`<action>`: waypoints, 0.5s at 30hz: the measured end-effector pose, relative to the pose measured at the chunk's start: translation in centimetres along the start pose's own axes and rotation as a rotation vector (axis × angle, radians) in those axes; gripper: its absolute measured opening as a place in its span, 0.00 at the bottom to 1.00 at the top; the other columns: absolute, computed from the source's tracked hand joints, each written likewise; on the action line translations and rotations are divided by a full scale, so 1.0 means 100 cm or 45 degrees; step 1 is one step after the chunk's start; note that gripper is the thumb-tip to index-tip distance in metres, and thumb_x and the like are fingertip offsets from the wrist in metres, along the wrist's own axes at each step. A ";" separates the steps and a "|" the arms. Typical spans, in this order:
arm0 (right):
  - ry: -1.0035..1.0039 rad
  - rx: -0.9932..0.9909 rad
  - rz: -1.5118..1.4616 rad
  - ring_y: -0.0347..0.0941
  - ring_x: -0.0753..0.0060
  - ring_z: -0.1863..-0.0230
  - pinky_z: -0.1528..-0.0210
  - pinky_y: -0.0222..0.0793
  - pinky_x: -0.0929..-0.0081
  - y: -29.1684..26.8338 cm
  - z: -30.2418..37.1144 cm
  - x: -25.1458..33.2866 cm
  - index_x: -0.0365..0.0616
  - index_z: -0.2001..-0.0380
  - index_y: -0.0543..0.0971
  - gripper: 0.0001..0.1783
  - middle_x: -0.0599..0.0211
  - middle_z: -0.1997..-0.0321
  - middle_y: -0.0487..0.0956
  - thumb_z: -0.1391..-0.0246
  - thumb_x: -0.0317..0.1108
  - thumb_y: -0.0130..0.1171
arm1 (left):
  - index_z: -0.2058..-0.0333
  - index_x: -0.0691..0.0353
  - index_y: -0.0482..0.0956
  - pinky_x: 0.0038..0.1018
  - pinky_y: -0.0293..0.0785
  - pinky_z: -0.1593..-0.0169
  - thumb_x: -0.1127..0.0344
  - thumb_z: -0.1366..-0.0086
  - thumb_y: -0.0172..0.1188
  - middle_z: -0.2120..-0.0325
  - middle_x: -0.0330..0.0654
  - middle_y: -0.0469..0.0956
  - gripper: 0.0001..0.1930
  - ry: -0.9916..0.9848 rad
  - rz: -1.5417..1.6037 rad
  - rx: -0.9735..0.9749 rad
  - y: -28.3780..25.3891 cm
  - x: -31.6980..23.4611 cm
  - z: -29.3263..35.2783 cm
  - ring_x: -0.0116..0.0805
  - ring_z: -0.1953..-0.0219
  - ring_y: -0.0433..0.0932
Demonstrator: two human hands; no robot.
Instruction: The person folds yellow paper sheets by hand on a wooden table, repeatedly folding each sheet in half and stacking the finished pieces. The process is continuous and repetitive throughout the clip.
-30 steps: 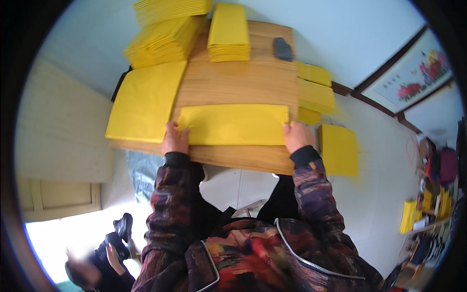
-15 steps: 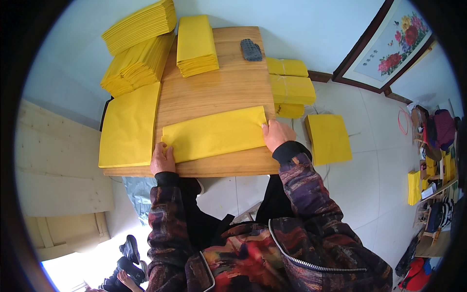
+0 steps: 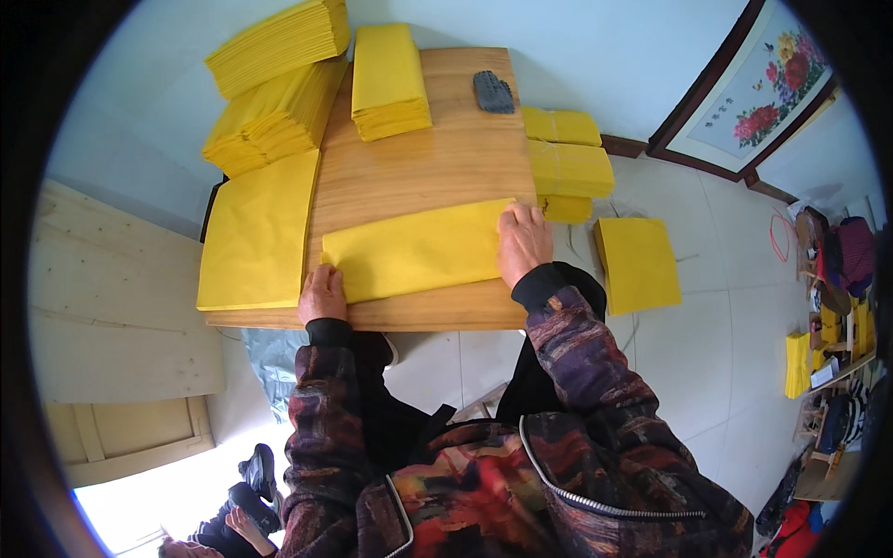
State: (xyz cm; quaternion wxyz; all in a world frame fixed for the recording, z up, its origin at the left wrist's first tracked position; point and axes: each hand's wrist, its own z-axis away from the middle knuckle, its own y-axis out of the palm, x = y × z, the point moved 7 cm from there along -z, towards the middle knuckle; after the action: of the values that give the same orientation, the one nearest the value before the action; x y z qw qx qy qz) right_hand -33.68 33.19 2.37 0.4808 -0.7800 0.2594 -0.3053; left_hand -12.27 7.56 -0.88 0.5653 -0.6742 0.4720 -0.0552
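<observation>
A long folded yellow sheet [image 3: 423,246], paper or thin cloth, lies flat near the front edge of the wooden table [image 3: 428,177]. My left hand [image 3: 323,296] is curled at its left end, fingers closed over the edge. At the opposite end, my right hand [image 3: 524,244] has its fingers bent and pressed together over the far right corner. Just left of my left hand is a flat stack of unfolded yellow sheets [image 3: 260,232]. My palms hide both ends of the folded piece.
Folded yellow bundles [image 3: 270,116] pile up at the far left, beside another folded stack [image 3: 391,79]. A dark grey pad-like object [image 3: 493,92] lies near the back right corner. Tied yellow bundles [image 3: 570,167] and a yellow stack [image 3: 639,265] stand right of the table. Another person [image 3: 244,521] is at lower left.
My right hand has slid away from me along the sheet's right end to its far corner, fingers now over the top. My left hand stays at the left end. The whole view has shifted slightly.
</observation>
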 end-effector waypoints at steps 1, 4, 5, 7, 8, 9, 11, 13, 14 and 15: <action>-0.009 0.007 -0.049 0.66 0.53 0.52 0.49 0.63 0.58 0.003 0.001 0.004 0.41 0.67 0.74 0.08 0.59 0.54 0.72 0.53 0.29 0.59 | 0.65 0.56 0.77 0.37 0.73 0.62 0.62 0.40 0.58 0.68 0.44 0.78 0.07 0.003 -0.024 -0.003 -0.001 -0.001 0.000 0.48 0.63 0.77; -0.171 -0.057 -0.227 0.63 0.54 0.44 0.42 0.58 0.56 0.002 0.009 0.027 0.40 0.63 0.75 0.12 0.61 0.48 0.71 0.52 0.32 0.59 | 0.65 0.56 0.77 0.38 0.73 0.62 0.62 0.40 0.58 0.67 0.44 0.78 0.07 0.036 0.026 -0.026 -0.003 -0.003 0.000 0.48 0.64 0.77; -0.245 -0.113 -0.292 0.62 0.54 0.41 0.40 0.57 0.55 -0.001 0.012 0.036 0.40 0.61 0.75 0.14 0.61 0.46 0.70 0.51 0.33 0.59 | 0.65 0.56 0.77 0.37 0.73 0.62 0.62 0.40 0.59 0.67 0.44 0.78 0.07 0.029 0.019 -0.024 -0.003 -0.002 0.000 0.49 0.64 0.77; -0.267 0.017 -0.284 0.57 0.56 0.36 0.36 0.51 0.52 0.009 0.019 0.052 0.40 0.55 0.74 0.19 0.62 0.42 0.67 0.50 0.37 0.60 | 0.65 0.56 0.78 0.37 0.73 0.62 0.62 0.40 0.59 0.67 0.45 0.78 0.07 0.034 0.000 -0.031 -0.003 -0.003 0.000 0.49 0.64 0.77; -0.313 0.011 -0.292 0.54 0.57 0.33 0.34 0.48 0.51 0.010 0.022 0.059 0.40 0.52 0.74 0.22 0.63 0.40 0.66 0.49 0.39 0.60 | 0.65 0.57 0.78 0.37 0.73 0.62 0.62 0.40 0.59 0.67 0.45 0.78 0.07 0.030 -0.001 -0.015 -0.003 -0.002 -0.001 0.49 0.64 0.77; -0.318 0.148 -0.194 0.51 0.60 0.31 0.32 0.43 0.50 0.019 0.023 0.062 0.41 0.45 0.69 0.29 0.62 0.37 0.63 0.46 0.47 0.58 | 0.65 0.57 0.78 0.37 0.73 0.62 0.62 0.40 0.59 0.67 0.45 0.78 0.07 0.029 -0.001 0.002 -0.002 -0.002 -0.001 0.49 0.64 0.77; -0.300 0.189 -0.156 0.50 0.60 0.31 0.31 0.43 0.50 0.025 0.024 0.063 0.40 0.45 0.69 0.30 0.63 0.36 0.62 0.46 0.47 0.58 | 0.65 0.58 0.78 0.37 0.73 0.62 0.63 0.40 0.59 0.67 0.46 0.78 0.07 0.031 0.021 0.011 -0.001 -0.001 -0.001 0.49 0.64 0.77; -0.287 0.182 -0.153 0.51 0.60 0.31 0.32 0.44 0.50 0.027 0.024 0.060 0.41 0.45 0.69 0.30 0.63 0.36 0.62 0.47 0.46 0.58 | 0.65 0.58 0.78 0.37 0.73 0.62 0.64 0.41 0.59 0.68 0.46 0.78 0.07 0.031 0.053 -0.004 -0.002 -0.001 -0.001 0.49 0.64 0.77; -0.273 0.171 -0.164 0.51 0.60 0.32 0.32 0.45 0.50 0.027 0.024 0.057 0.41 0.45 0.69 0.30 0.64 0.36 0.62 0.47 0.45 0.59 | 0.66 0.59 0.78 0.37 0.73 0.62 0.64 0.41 0.60 0.68 0.46 0.78 0.07 0.018 0.060 -0.003 -0.001 0.000 0.000 0.49 0.64 0.77; -0.253 0.182 -0.178 0.52 0.60 0.32 0.33 0.45 0.50 0.028 0.025 0.055 0.41 0.45 0.69 0.30 0.64 0.36 0.62 0.48 0.44 0.60 | 0.66 0.59 0.78 0.37 0.73 0.62 0.64 0.41 0.60 0.68 0.46 0.78 0.07 0.008 0.061 -0.003 -0.001 0.001 0.000 0.49 0.64 0.77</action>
State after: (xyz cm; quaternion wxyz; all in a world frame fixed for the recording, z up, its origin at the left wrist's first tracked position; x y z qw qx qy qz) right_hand -28.49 29.68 0.17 0.5360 -0.7862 0.1332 -0.2772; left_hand -12.14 7.45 -0.83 0.5642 -0.6632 0.4899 -0.0434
